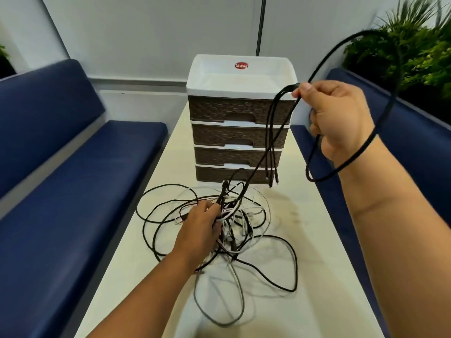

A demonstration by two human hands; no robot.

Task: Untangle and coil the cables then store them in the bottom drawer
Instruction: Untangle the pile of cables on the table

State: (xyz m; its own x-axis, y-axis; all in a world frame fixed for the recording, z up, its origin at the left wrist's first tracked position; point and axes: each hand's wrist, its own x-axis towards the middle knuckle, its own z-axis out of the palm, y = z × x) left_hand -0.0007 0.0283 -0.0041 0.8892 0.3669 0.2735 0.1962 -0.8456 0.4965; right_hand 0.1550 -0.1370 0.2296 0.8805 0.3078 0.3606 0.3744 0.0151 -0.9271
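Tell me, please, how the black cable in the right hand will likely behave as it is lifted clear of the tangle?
Probably floppy: the black cable arcs and droops from the right hand in loose loops. It may snag, since its strands run down into the tangle that the left hand holds. It looks light; a pinch of thumb and fingers carries it.

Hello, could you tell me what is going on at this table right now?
A person is sorting a tangle of cables on a white table. The right hand holds a black cable raised in loops, its ends dangling before the drawer unit. The left hand grips the middle of the tangle on the tabletop. All four drawers look closed, including the bottom drawer, so nothing appears stored yet.
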